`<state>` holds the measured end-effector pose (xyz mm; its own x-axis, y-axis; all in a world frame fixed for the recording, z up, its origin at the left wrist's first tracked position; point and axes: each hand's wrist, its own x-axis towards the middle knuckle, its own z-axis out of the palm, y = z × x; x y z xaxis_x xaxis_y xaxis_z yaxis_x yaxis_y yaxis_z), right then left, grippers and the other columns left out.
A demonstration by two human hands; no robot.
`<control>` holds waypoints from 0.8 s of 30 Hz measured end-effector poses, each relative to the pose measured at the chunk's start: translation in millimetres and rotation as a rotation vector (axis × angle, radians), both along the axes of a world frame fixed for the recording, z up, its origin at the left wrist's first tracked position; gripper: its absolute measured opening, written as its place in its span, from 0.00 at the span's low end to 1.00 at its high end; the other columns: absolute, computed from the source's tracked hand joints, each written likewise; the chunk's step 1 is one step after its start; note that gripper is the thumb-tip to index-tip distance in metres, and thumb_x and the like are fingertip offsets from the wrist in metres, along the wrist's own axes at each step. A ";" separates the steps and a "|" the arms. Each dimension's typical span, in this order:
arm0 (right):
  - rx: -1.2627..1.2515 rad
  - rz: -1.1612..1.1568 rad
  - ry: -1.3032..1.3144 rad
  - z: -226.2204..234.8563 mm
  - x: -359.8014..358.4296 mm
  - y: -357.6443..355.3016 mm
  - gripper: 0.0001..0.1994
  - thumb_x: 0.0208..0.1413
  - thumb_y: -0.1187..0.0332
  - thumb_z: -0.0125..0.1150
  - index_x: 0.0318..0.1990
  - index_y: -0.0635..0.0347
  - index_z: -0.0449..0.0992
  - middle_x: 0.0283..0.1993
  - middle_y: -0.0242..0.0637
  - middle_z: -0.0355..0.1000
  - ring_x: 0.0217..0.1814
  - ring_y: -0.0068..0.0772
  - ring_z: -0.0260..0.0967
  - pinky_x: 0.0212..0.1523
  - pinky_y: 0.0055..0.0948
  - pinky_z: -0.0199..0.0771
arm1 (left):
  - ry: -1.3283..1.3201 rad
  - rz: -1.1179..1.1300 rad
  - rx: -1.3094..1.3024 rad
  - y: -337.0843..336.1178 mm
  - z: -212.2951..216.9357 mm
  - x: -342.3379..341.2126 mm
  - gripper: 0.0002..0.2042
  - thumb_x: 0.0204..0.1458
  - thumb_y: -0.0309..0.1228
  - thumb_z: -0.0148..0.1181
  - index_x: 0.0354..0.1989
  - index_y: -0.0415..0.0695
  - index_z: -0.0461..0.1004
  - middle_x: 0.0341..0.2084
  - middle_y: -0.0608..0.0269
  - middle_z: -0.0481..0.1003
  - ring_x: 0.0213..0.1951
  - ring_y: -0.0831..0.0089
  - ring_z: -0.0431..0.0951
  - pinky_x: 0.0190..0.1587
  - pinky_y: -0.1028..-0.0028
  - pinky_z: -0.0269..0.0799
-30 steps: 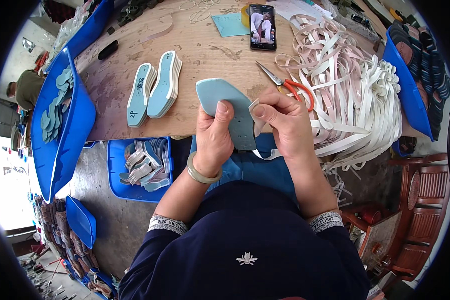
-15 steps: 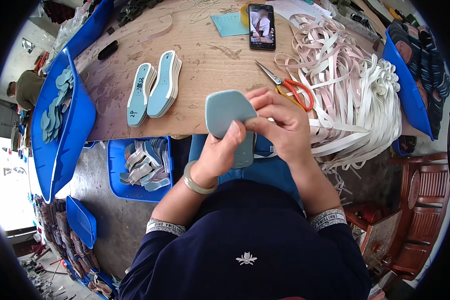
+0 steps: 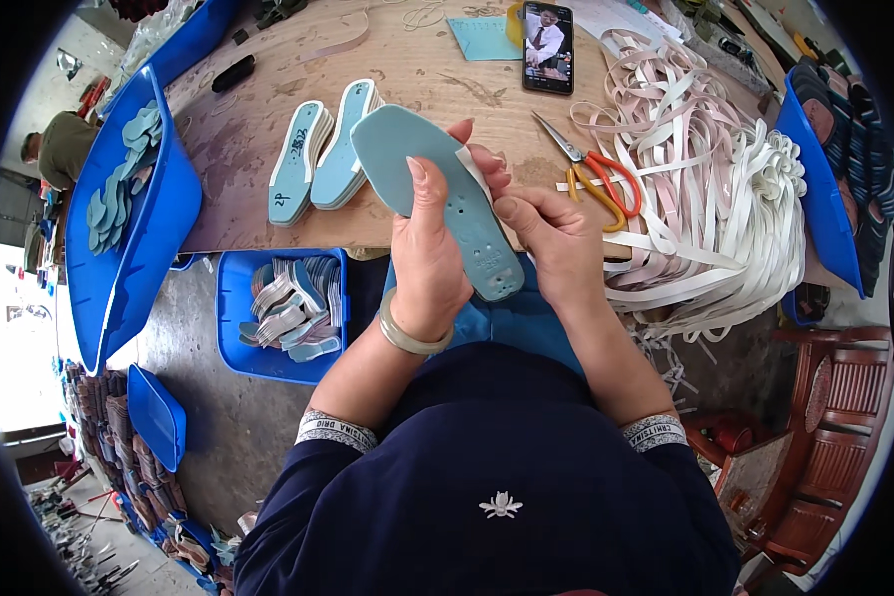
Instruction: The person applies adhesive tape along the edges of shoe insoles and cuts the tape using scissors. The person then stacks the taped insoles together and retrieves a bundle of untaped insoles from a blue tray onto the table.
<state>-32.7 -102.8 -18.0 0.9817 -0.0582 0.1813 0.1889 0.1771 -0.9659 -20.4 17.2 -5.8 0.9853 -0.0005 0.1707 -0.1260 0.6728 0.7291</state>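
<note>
At nine o'clock a long blue tray (image 3: 119, 288) leans against the wooden table (image 3: 417, 70), holding a heap of teal cut-outs (image 3: 119, 184) too jumbled to count. Toward seven o'clock, under the table edge, a smaller blue bin (image 3: 236, 338) holds a pile of insole pieces (image 3: 293, 308), again too many to count. On the table at eleven o'clock two stacks of teal insoles (image 3: 323, 159) stand on edge, side by side and touching.

In the middle, one teal insole (image 3: 437, 194) is held over the near table edge, its toe toward eleven o'clock and its heel toward five. The left hand (image 3: 427, 263) comes up from six o'clock with a pale bangle (image 3: 407, 338) on the wrist; its thumb presses on the insole's upper face and its fingers wrap behind, pinching it. The right hand (image 3: 556, 243) meets it from four o'clock, fingertips closed on the insole's right edge where one white strip (image 3: 475, 171) lies along it.

At twelve o'clock lies one phone (image 3: 547, 47), screen lit. One pair of orange-handled scissors (image 3: 591, 174) lies at one o'clock, jaws shut, just beside a big tangle of white and pink strips (image 3: 725, 199) at two o'clock.
</note>
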 end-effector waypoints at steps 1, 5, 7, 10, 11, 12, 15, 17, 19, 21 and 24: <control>0.064 0.053 0.094 -0.4 -2.1 -1.9 0.09 0.58 0.68 0.66 0.42 0.65 0.83 0.27 0.27 0.75 0.25 0.13 0.61 0.25 0.13 0.62 | -0.030 0.017 0.035 2.0 -2.2 0.7 0.29 0.67 0.52 0.42 0.63 0.37 0.62 0.42 0.57 0.74 0.44 0.70 0.74 0.49 0.70 0.71; 0.167 0.159 0.284 0.1 -4.7 -2.9 0.10 0.57 0.68 0.67 0.42 0.65 0.83 0.26 0.28 0.75 0.24 0.14 0.61 0.24 0.14 0.61 | -0.103 0.048 0.091 7.0 -11.4 2.2 0.28 0.67 0.49 0.45 0.64 0.37 0.62 0.41 0.56 0.75 0.45 0.69 0.74 0.49 0.70 0.72; 0.118 0.156 0.285 1.3 -4.9 -1.4 0.09 0.57 0.69 0.67 0.41 0.65 0.82 0.26 0.28 0.74 0.23 0.14 0.60 0.24 0.14 0.60 | -0.130 0.039 0.059 8.0 -15.3 2.7 0.26 0.67 0.46 0.48 0.64 0.37 0.62 0.42 0.54 0.75 0.45 0.68 0.75 0.49 0.70 0.73; -0.038 0.112 0.172 0.3 -3.7 -0.2 0.09 0.56 0.69 0.67 0.40 0.66 0.82 0.25 0.28 0.74 0.23 0.14 0.59 0.23 0.15 0.58 | -0.112 0.027 0.062 3.7 -12.2 0.9 0.24 0.66 0.42 0.50 0.63 0.36 0.63 0.42 0.52 0.76 0.45 0.67 0.76 0.49 0.70 0.74; -0.172 0.073 0.059 -0.8 -2.4 0.1 0.09 0.56 0.69 0.67 0.40 0.66 0.82 0.26 0.28 0.75 0.22 0.14 0.58 0.23 0.15 0.57 | -0.082 0.024 0.080 0.5 -8.9 -1.1 0.23 0.65 0.40 0.51 0.62 0.36 0.64 0.42 0.51 0.76 0.46 0.66 0.77 0.49 0.70 0.74; -0.306 0.033 -0.054 -2.2 -1.3 0.5 0.08 0.56 0.70 0.67 0.39 0.66 0.82 0.26 0.29 0.75 0.22 0.14 0.58 0.23 0.15 0.57 | -0.052 0.022 0.099 -2.2 -6.1 -3.2 0.21 0.65 0.38 0.52 0.61 0.36 0.65 0.42 0.50 0.77 0.46 0.65 0.78 0.49 0.69 0.75; -0.407 0.009 -0.139 -7.0 -0.6 1.1 0.08 0.56 0.70 0.66 0.39 0.66 0.82 0.26 0.29 0.75 0.22 0.15 0.57 0.22 0.16 0.56 | 0.023 0.022 0.166 -2.0 -10.8 -7.2 0.19 0.64 0.36 0.54 0.58 0.35 0.67 0.42 0.49 0.78 0.47 0.62 0.79 0.48 0.69 0.76; -0.346 0.042 -0.080 -11.8 -0.4 1.7 0.08 0.56 0.71 0.65 0.39 0.66 0.82 0.26 0.29 0.75 0.22 0.15 0.57 0.22 0.17 0.55 | 0.115 0.026 0.261 1.3 -20.7 -8.7 0.19 0.63 0.37 0.56 0.54 0.35 0.68 0.41 0.47 0.78 0.49 0.58 0.79 0.45 0.68 0.78; -0.315 0.054 -0.051 -15.2 0.6 2.9 0.08 0.56 0.71 0.65 0.39 0.66 0.82 0.26 0.29 0.75 0.22 0.15 0.57 0.22 0.17 0.55 | 0.159 0.025 0.310 2.2 -23.4 -7.7 0.18 0.63 0.38 0.57 0.52 0.35 0.69 0.40 0.47 0.78 0.50 0.56 0.79 0.44 0.67 0.79; -0.250 0.032 -0.053 -17.6 2.7 8.4 0.07 0.56 0.72 0.65 0.39 0.66 0.82 0.26 0.29 0.75 0.22 0.15 0.56 0.22 0.17 0.55 | 0.160 0.050 0.277 1.5 -23.6 -5.8 0.17 0.63 0.38 0.57 0.50 0.35 0.69 0.37 0.48 0.79 0.50 0.55 0.79 0.46 0.66 0.78; -0.185 0.007 -0.055 -16.7 3.7 12.7 0.06 0.57 0.72 0.64 0.39 0.65 0.82 0.26 0.28 0.74 0.23 0.15 0.56 0.22 0.17 0.56 | 0.161 0.072 0.244 -0.1 -23.2 -3.3 0.16 0.63 0.37 0.57 0.48 0.34 0.70 0.35 0.49 0.79 0.50 0.54 0.79 0.49 0.65 0.77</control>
